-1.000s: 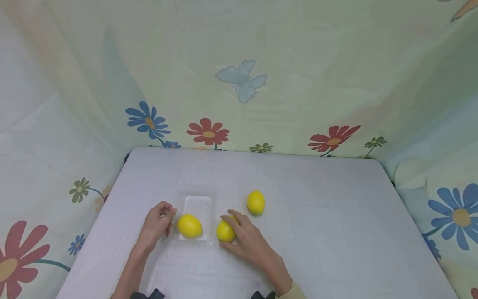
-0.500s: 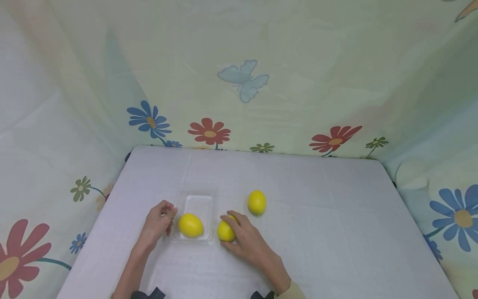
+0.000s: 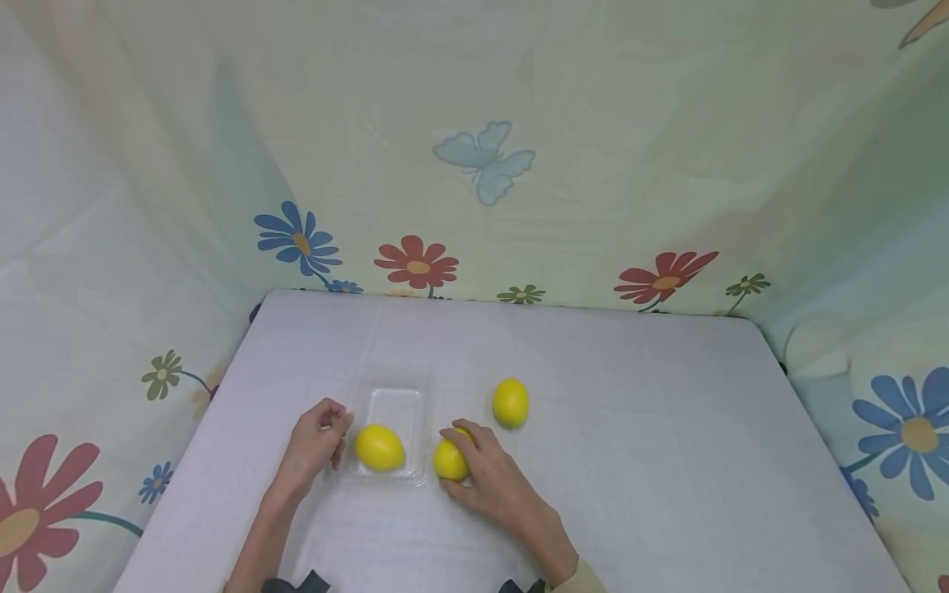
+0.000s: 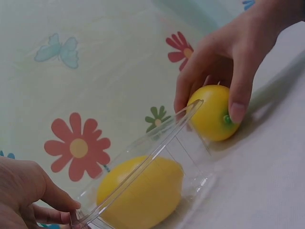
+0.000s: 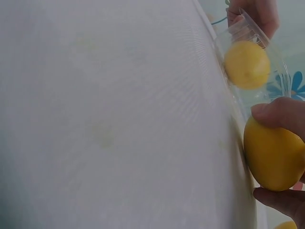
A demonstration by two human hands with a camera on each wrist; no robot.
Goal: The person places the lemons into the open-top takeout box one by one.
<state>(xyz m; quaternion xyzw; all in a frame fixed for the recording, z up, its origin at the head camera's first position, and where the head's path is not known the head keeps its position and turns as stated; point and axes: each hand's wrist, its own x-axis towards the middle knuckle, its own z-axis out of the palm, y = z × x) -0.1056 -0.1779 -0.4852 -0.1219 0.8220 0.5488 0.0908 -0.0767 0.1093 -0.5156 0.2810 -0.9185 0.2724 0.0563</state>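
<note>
Our right hand (image 3: 495, 482) curls thumb and fingers around a lemon (image 3: 450, 459) that sits on the white table (image 3: 667, 461), just outside the right wall of the clear plastic tray (image 3: 390, 401). In the left wrist view the fingertips (image 4: 237, 112) press its far side near the green stem end, and the thumb closes on the near side, so the grip is a full wrap and not a pinch. The fruit's long axis seems to run roughly along the tray's long side, though the hand covers enough of it that we would not swear to that.

Our left hand (image 3: 315, 442) is at the tray's left wall, fingers bent onto the rim at the near corner; it grips the plastic edge. Inside the tray, at its near end, lies a second lemon (image 3: 380, 447), touching no hand. The far end of the tray is bare.

From the held lemon, the tray opening lies directly to the left, just beside it, with only the thin wall between. The right hand is the nearer of the two to that fruit.

A third lemon (image 3: 511, 403) rests on the table beyond and to the right of the tray, apart from both hands. Behind the table hangs a pale cloth backdrop (image 3: 519, 165) printed with flowers and a butterfly.
</note>
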